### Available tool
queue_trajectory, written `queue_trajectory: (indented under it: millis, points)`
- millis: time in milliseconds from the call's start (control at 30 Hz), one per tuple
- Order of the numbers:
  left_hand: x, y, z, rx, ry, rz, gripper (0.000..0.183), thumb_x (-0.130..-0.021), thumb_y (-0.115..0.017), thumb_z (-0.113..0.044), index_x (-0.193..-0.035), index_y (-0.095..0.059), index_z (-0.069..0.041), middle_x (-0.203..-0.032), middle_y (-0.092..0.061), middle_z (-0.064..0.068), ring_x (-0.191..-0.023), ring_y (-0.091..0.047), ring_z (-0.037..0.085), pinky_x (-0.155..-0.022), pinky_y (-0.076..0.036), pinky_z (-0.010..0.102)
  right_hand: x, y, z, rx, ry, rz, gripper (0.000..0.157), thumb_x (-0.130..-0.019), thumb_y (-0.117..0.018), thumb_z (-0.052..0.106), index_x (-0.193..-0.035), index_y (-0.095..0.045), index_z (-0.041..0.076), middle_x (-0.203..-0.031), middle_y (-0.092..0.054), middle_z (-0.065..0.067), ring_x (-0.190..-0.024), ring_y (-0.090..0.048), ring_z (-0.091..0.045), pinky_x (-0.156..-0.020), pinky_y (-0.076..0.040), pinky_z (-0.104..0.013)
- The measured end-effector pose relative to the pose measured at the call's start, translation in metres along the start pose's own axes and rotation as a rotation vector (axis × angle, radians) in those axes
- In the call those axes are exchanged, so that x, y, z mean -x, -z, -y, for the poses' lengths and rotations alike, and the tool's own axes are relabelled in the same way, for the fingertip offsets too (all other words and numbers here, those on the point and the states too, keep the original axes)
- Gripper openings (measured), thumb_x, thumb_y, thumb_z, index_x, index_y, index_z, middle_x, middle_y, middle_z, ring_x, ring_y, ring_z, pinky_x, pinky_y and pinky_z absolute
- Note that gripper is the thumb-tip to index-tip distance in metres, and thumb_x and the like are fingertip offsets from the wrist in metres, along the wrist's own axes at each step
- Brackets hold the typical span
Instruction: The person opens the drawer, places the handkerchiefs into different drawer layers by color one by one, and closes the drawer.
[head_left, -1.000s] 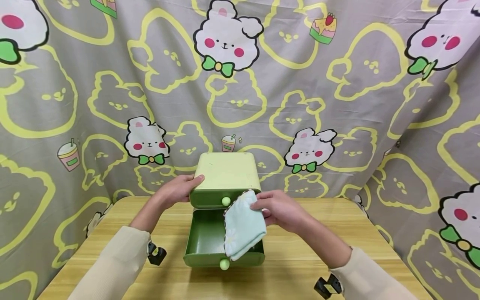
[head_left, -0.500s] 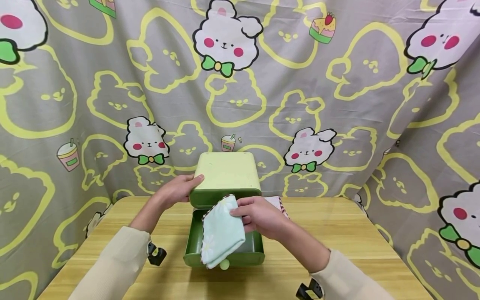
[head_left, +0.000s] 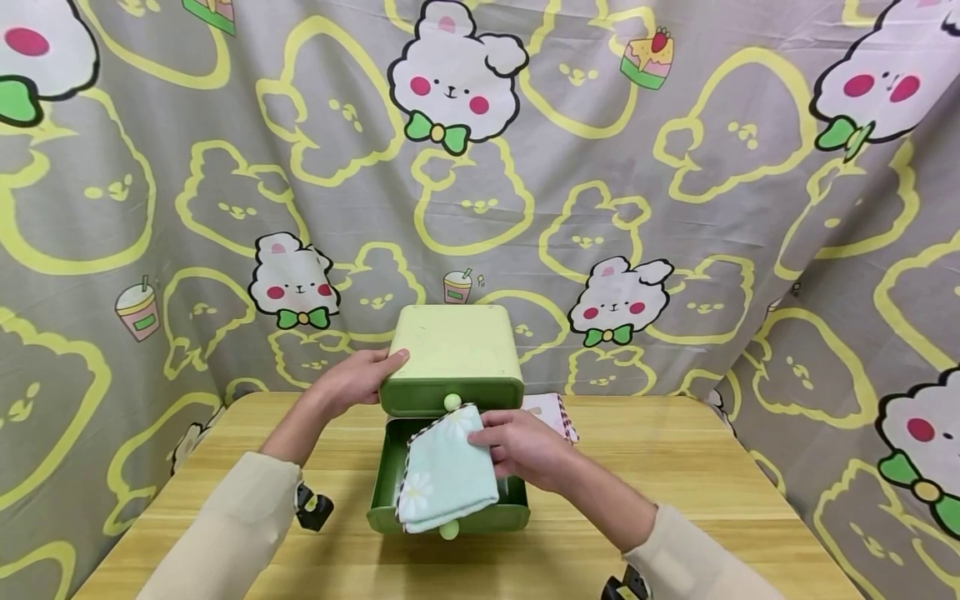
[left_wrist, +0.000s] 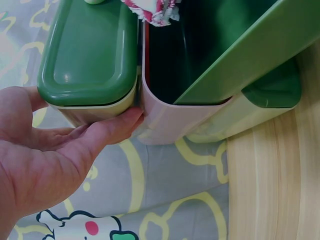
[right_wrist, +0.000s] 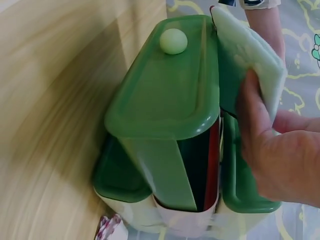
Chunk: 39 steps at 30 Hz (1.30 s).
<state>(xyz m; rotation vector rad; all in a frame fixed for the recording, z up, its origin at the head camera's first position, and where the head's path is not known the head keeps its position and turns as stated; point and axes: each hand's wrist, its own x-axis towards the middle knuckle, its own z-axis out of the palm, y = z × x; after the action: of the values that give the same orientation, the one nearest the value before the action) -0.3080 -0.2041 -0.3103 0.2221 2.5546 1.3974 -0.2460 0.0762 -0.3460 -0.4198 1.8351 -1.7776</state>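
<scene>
My right hand (head_left: 528,450) pinches a folded pale mint hand towel (head_left: 446,475) with daisy prints and a dark checked trim. The towel hangs tilted over the pulled-out green drawer (head_left: 386,479) and covers much of its opening; its lower edge overlaps the drawer's front and round knob (head_left: 449,529). In the right wrist view the towel (right_wrist: 252,55) is held between thumb and fingers. My left hand (head_left: 360,377) grips the left side of the cabinet's pale yellow-green top tier (head_left: 457,337), thumb on top. In the left wrist view, fingers (left_wrist: 115,125) reach around that tier's side.
A pinkish-white cloth (head_left: 551,408) with red checked trim lies on the wooden table (head_left: 645,475) behind the right hand, beside the cabinet. The top drawer (head_left: 408,398) and bottom drawer (right_wrist: 122,172) are pushed in. A patterned curtain (head_left: 480,183) hangs behind the table.
My right hand has carried the mint towel left and slightly down over the open drawer, uncovering the pinkish cloth behind. The left hand stays on the cabinet.
</scene>
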Motion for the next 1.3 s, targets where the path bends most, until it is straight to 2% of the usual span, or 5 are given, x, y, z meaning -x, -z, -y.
queue_trajectory:
  millis: [300, 733, 1033, 1200, 1300]
  points:
    - [-0.001, 0.0, 0.0, 0.001, -0.003, -0.004, 0.065, -0.108, -0.039, -0.051, -0.158, -0.037, -0.008, -0.119, -0.064, 0.012, -0.104, -0.061, 0.019, -0.096, -0.054, 0.039, 0.003, 0.005, -0.005, 0.031, -0.027, 0.045, 0.045, -0.086, -0.066, -0.004, -0.129, -0.054, -0.01, -0.109, -0.069, -0.017, -0.096, -0.071, -0.025, -0.086, -0.061, -0.044]
    - [0.0, 0.0, 0.0, 0.005, -0.006, -0.004, 0.065, -0.108, -0.04, -0.05, -0.158, -0.036, -0.008, -0.124, -0.065, 0.014, -0.108, -0.063, 0.019, -0.101, -0.053, 0.044, 0.007, 0.02, -0.01, 0.137, -0.073, 0.074, 0.054, -0.086, -0.068, -0.001, -0.137, -0.051, -0.008, -0.092, -0.073, -0.014, -0.08, -0.073, -0.022, -0.073, -0.063, -0.037]
    - [-0.001, 0.0, 0.0, -0.001, -0.001, -0.013, 0.066, -0.108, -0.041, -0.05, -0.158, -0.036, -0.008, -0.119, -0.065, 0.013, -0.102, -0.062, 0.018, -0.092, -0.055, 0.037, 0.0, 0.024, -0.019, 0.15, -0.072, 0.021, 0.032, -0.088, -0.068, -0.001, -0.117, -0.06, -0.012, -0.087, -0.07, -0.008, -0.074, -0.069, -0.013, -0.07, -0.061, -0.028]
    - [-0.001, 0.001, 0.0, 0.004, -0.003, -0.009, 0.066, -0.108, -0.041, -0.05, -0.158, -0.035, -0.008, -0.121, -0.065, 0.014, -0.103, -0.063, 0.018, -0.094, -0.055, 0.038, -0.005, 0.024, -0.024, 0.157, -0.021, -0.032, 0.01, -0.09, -0.068, 0.0, -0.093, -0.066, -0.009, -0.082, -0.067, -0.006, -0.073, -0.067, -0.011, -0.07, -0.06, -0.026]
    - [-0.001, 0.0, 0.0, 0.008, 0.0, -0.005, 0.066, -0.108, -0.04, -0.05, -0.159, -0.034, -0.008, -0.124, -0.065, 0.015, -0.106, -0.063, 0.019, -0.097, -0.054, 0.041, -0.008, 0.023, -0.026, 0.16, 0.002, -0.071, 0.018, -0.091, -0.068, 0.0, -0.075, -0.058, 0.0, -0.074, -0.063, -0.002, -0.069, -0.065, -0.009, -0.069, -0.06, -0.025]
